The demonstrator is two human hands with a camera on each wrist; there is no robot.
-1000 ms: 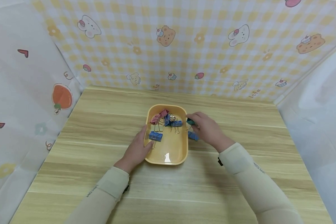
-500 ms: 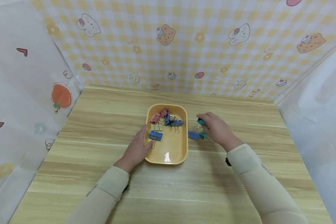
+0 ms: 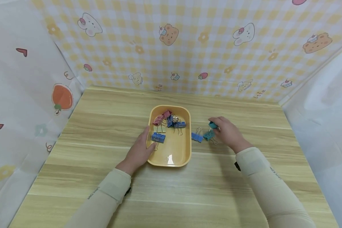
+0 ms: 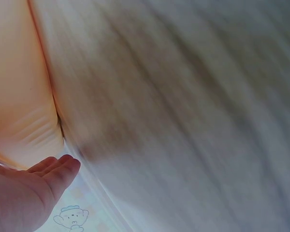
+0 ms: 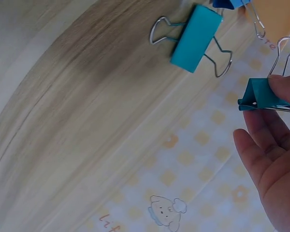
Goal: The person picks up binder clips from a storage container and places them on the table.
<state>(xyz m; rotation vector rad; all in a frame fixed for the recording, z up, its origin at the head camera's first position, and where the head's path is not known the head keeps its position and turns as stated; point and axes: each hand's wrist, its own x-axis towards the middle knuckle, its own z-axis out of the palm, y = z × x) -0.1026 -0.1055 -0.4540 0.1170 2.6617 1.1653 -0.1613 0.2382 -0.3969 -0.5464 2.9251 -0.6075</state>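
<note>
Clock directions in the head view are taken from the centre of the yellow tray (image 3: 172, 156), with 12 o'clock away from the person. At 3 o'clock, beyond the tray's rim, we see the right hand (image 3: 229, 133) pinching a teal binder clip (image 3: 213, 125) between its thumb above and its fingers beneath; in the right wrist view, 1 wire handle of this clip stands up past the thumb. The held clip is outside the tray, near a second teal clip (image 3: 209, 136), which lies on the wooden table (image 3: 171, 196) with its 2 handles splayed; the right wrist view shows the 2 clips apart. Also at 3 o'clock, a blue clip (image 3: 197, 137) lies just beside the tray; we cannot tell whether it touches the wall.

At 8 o'clock, the left hand (image 3: 137, 152) grips the tray's side, its thumb over the rim and its fingers along the outer wall.

Inside the tray, we note a pink clip (image 3: 158, 120) towards 11 o'clock, another pink clip (image 3: 167, 114) and a dark blue clip (image 3: 170, 121) at 12, a mid-blue clip (image 3: 180, 125) between 1 and 2, a pale yellow clip (image 3: 159, 129) at 10 and a large blue clip (image 3: 158, 137) at 9. Behind the table, at 12 o'clock, hangs a yellow checked cloth (image 3: 188, 57).
</note>
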